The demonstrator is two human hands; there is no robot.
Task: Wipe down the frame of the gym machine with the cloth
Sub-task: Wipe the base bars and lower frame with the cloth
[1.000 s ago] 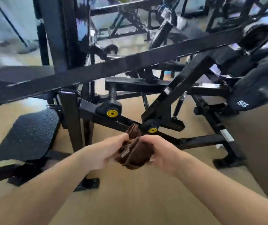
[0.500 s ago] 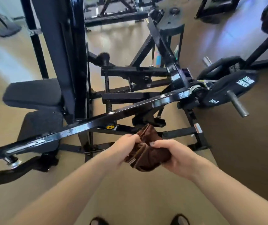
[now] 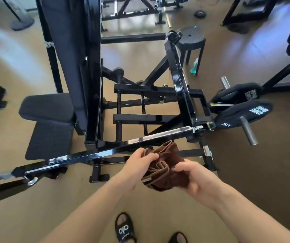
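Both hands — left hand (image 3: 141,161), right hand (image 3: 191,176) — pinch the brown cloth (image 3: 163,165); I fold it flat before wiping the near frame bar (image 3: 105,151).

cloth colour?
Brown, plain, no pattern visible. The cloth shows best in the head view, bunched between both hands.

A gym: black steel machines (image 3: 181,88), weight plates (image 3: 242,113) and a padded seat (image 3: 47,109).
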